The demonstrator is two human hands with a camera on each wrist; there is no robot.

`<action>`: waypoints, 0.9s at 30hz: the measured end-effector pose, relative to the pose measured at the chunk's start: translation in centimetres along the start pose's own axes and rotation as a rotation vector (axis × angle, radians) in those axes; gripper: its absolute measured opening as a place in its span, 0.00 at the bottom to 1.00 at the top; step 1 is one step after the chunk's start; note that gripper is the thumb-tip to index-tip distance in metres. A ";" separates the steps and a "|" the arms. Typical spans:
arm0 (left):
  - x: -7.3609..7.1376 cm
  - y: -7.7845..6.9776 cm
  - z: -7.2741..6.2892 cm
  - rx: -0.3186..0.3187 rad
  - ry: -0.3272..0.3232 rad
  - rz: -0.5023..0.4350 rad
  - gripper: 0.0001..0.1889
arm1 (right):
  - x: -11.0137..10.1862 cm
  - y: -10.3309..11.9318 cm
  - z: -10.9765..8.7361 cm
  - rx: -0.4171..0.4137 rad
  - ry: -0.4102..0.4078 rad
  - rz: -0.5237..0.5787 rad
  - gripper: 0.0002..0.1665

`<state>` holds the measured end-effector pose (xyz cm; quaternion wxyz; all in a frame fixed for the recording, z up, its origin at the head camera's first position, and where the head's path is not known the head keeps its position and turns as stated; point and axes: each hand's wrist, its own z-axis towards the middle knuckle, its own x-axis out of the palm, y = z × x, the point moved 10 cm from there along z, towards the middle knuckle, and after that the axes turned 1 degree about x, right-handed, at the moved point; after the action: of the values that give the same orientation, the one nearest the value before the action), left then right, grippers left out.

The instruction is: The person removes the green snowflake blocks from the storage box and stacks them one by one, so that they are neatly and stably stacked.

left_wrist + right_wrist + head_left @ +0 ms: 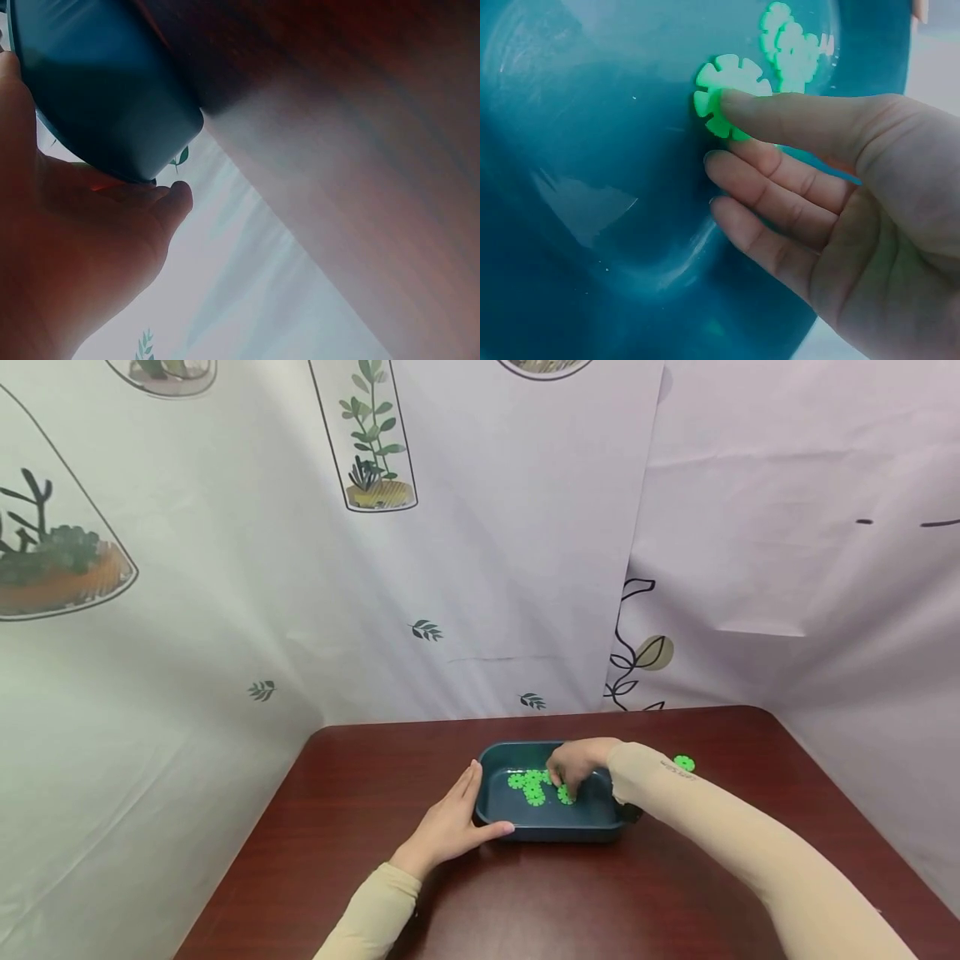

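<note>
A dark teal rectangular tray (551, 834) sits on the table. My left hand (448, 828) rests against its left side, the fingers straight along the wall and the thumb over the near-left corner. Over the tray's right half, my right hand (578, 762) reaches down inside. In the right wrist view, the thumb and index finger pinch a green notched disc (731, 73), low over the tray floor, while the other fingers lie loosely bent. Several similar green discs (533, 782) lie clustered on the tray floor to the left of that hand.
A further green disc (684, 763) lies on the table beyond the right forearm. The tray stands on the dark red-brown table (337, 793). White cloth (487, 568) with plant drawings hangs behind the table and at its sides.
</note>
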<state>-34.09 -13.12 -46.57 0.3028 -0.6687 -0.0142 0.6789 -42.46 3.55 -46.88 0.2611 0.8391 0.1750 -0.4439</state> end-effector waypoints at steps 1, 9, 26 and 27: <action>0.0 0.0 0.0 0.000 -0.001 -0.002 0.64 | -0.1 0.0 -0.2 -0.008 -0.007 0.004 0.10; -0.1 0.0 0.0 -0.011 0.005 -0.008 0.64 | -2.4 0.2 -2.3 -0.086 -0.098 0.160 0.10; -0.1 0.0 0.0 -0.009 0.000 -0.023 0.64 | -7.3 1.4 -6.3 -0.253 -0.361 0.244 0.05; 0.0 0.0 0.0 -0.010 -0.001 -0.025 0.64 | -7.4 1.3 -6.5 -0.254 -0.374 0.254 0.05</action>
<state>-34.11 -13.16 -46.57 0.3081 -0.6696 -0.0262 0.6753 -41.54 5.93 -37.28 0.4459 0.7183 0.0712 -0.5292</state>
